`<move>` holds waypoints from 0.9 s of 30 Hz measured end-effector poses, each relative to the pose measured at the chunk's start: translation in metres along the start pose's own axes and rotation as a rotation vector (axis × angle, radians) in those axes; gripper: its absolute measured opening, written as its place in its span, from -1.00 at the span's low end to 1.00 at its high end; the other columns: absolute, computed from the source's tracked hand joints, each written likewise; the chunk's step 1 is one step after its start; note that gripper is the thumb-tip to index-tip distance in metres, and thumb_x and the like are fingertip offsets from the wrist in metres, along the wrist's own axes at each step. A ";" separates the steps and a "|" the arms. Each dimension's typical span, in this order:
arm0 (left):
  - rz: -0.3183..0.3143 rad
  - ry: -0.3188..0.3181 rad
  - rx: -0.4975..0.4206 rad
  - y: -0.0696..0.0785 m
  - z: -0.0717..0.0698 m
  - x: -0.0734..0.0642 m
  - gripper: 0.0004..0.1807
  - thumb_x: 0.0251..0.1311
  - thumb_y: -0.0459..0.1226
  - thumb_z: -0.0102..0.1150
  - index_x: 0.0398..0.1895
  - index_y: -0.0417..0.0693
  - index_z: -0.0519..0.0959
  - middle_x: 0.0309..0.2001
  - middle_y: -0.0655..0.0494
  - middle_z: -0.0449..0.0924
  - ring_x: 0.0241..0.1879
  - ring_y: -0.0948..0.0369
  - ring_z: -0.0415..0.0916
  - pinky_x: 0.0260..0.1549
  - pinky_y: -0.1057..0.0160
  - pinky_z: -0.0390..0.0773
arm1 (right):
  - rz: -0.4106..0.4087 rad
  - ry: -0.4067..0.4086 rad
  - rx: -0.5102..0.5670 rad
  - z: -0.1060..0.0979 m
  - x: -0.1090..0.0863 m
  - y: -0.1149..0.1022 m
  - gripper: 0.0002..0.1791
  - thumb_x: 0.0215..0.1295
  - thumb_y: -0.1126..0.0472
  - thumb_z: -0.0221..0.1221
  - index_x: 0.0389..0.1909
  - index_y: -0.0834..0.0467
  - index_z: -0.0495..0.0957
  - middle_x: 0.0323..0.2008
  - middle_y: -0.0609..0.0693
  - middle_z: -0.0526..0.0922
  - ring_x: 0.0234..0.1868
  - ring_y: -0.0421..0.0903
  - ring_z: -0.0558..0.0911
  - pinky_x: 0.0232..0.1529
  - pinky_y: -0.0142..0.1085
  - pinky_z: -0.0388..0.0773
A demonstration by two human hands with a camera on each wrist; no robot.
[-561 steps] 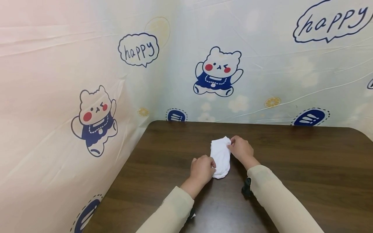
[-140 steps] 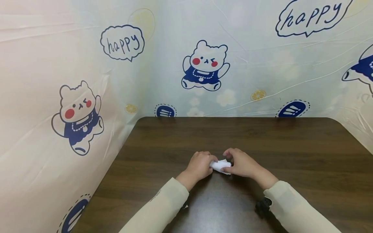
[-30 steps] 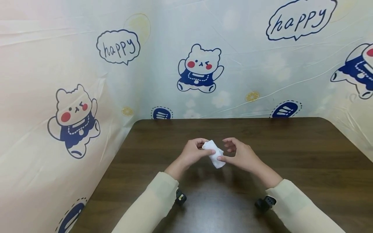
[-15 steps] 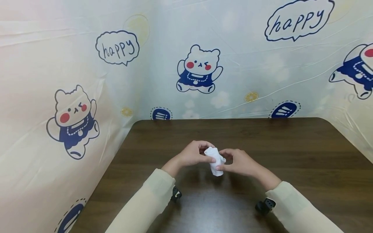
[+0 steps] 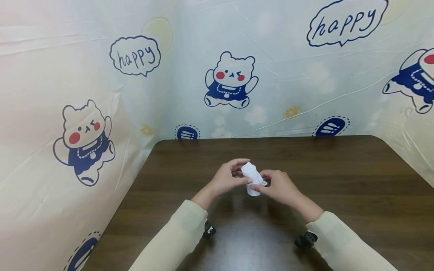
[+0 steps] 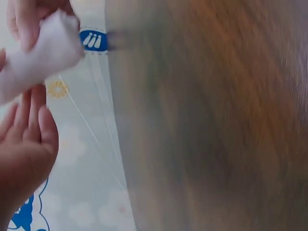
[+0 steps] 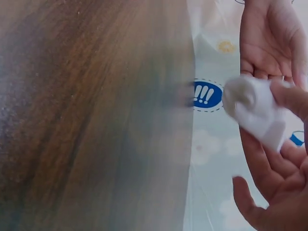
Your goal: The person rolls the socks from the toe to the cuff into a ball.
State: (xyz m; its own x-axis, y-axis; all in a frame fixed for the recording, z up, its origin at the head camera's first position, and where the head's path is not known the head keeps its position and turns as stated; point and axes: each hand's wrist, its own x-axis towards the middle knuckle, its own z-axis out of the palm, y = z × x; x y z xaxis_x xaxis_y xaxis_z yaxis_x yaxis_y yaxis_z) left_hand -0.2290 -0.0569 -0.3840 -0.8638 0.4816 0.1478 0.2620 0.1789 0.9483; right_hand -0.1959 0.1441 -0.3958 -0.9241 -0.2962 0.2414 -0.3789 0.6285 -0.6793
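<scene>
Together, left hand [image 5: 224,180] and right hand [image 5: 280,187] grip a white cloth [image 5: 251,174]. It forms a creased cylinder.

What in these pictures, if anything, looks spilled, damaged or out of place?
Nothing really stands out: the left hand and right hand hold a rolled white cloth, whose small projecting fold looks ordinary, and the backdrop is merely creased.

White cloth roll [image 5: 251,173], centre: soft, matt, lightly wrinkled | table [image 5: 339,188]: dark wood grain, smooth, glossy sheen at lower centre | printed backdrop [image 5: 288,75], upper frame: thin creased fabric, faintly shiny | sleeves [image 5: 176,237], lower edge: matt cloth | wrist camera [image 5: 306,240], lower right: black, plastic-looking
</scene>
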 end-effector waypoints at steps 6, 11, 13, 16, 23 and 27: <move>-0.078 0.286 -0.103 0.002 0.019 -0.004 -0.37 0.02 -0.33 0.41 0.20 -0.22 0.42 -0.06 -0.09 0.58 -0.09 0.06 0.58 -0.15 0.20 0.56 | -0.050 0.202 -0.184 0.001 0.004 -0.003 -0.63 -0.02 0.06 0.45 -0.35 0.23 0.59 -0.52 -0.03 0.62 -0.57 -0.19 0.50 -0.55 -0.28 0.46; -0.121 0.419 -0.128 0.009 0.037 -0.007 -0.40 -0.04 -0.31 0.45 0.10 -0.27 0.45 -0.15 -0.06 0.59 -0.18 0.09 0.59 -0.22 0.22 0.58 | -0.093 0.283 -0.333 0.002 0.005 -0.005 -0.63 -0.03 0.10 0.44 -0.32 0.27 0.59 -0.51 0.04 0.63 -0.58 -0.09 0.53 -0.53 -0.17 0.48; -0.150 0.446 -0.157 0.011 0.042 -0.008 -0.40 -0.04 -0.30 0.45 0.09 -0.28 0.44 -0.16 -0.05 0.57 -0.19 0.11 0.58 -0.22 0.23 0.57 | -0.106 0.299 -0.388 0.003 0.005 -0.005 -0.63 -0.01 0.11 0.43 -0.31 0.29 0.58 -0.49 0.06 0.64 -0.57 -0.06 0.55 -0.46 -0.11 0.49; -0.194 0.484 -0.201 0.013 0.048 -0.007 -0.40 -0.05 -0.29 0.45 0.08 -0.28 0.43 -0.18 -0.03 0.56 -0.22 0.14 0.54 -0.23 0.25 0.56 | -0.130 0.328 -0.456 0.004 0.004 -0.006 -0.63 -0.01 0.11 0.43 -0.32 0.30 0.57 -0.49 0.09 0.63 -0.56 -0.01 0.58 -0.36 -0.02 0.49; -0.216 0.555 -0.317 0.014 0.058 -0.004 -0.51 -0.04 -0.25 0.44 -0.05 -0.27 0.50 -0.29 0.05 0.56 -0.33 0.25 0.43 -0.38 0.35 0.43 | -0.241 0.416 -0.607 0.011 0.000 -0.009 -0.60 -0.06 0.13 0.45 -0.40 0.28 0.47 -0.54 0.11 0.54 -0.55 0.05 0.58 -0.36 0.04 0.46; -0.231 0.590 -0.351 0.016 0.062 -0.002 -0.54 -0.02 -0.16 0.44 -0.13 -0.25 0.52 -0.36 0.10 0.52 -0.43 0.28 0.37 -0.47 0.36 0.36 | -0.295 0.453 -0.711 0.015 -0.002 -0.008 -0.59 -0.05 0.12 0.45 -0.37 0.27 0.46 -0.49 0.13 0.54 -0.52 0.06 0.59 -0.38 0.00 0.46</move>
State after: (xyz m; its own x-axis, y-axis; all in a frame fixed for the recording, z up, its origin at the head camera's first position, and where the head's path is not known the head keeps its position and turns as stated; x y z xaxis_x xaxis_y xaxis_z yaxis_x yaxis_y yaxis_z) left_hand -0.1966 -0.0022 -0.3864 -0.9948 -0.0959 -0.0342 -0.0232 -0.1134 0.9933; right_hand -0.1906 0.1286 -0.4009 -0.6579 -0.2980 0.6916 -0.4062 0.9137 0.0073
